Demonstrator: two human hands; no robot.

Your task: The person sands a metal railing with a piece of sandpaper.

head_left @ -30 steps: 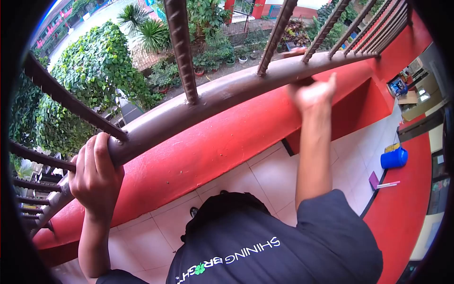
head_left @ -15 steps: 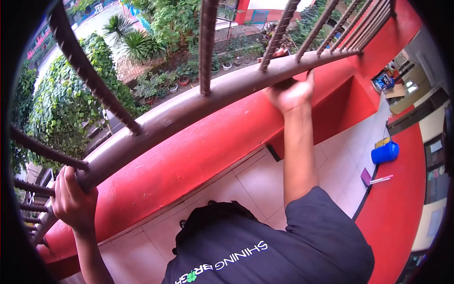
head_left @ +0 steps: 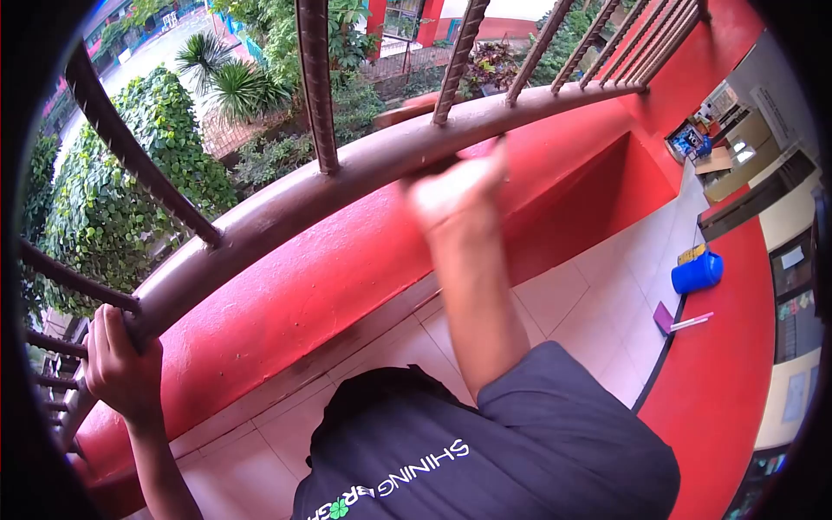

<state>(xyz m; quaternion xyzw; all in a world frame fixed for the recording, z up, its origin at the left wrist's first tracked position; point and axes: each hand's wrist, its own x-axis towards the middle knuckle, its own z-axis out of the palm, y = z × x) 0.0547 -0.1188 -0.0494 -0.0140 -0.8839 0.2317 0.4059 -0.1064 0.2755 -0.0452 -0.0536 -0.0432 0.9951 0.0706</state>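
My left hand (head_left: 121, 360) is wrapped round the lower end of a brown metal handrail (head_left: 269, 212), beside the ridged bars. Farther along, my right hand (head_left: 459, 186) is closed around the same rail from below, blurred by motion. A dark, cloth-like piece (head_left: 431, 167) shows between its palm and the underside of the rail; I cannot tell its exact kind. A reddish-brown blurred shape (head_left: 407, 113) shows over the far side of the rail, by the hidden fingers. Ridged bars (head_left: 316, 87) rise from the rail.
A red ledge (head_left: 295, 286) runs under the rail, above a tiled floor (head_left: 390, 351). To the right, a blue container (head_left: 698, 272) and a purple dustpan (head_left: 664, 318) stand by a red wall (head_left: 719, 364). Plants (head_left: 130, 182) grow beyond the bars.
My right hand has slid left along the rail, nearer my left hand, with the dark piece. The left hand keeps its grip. The view has shifted slightly.
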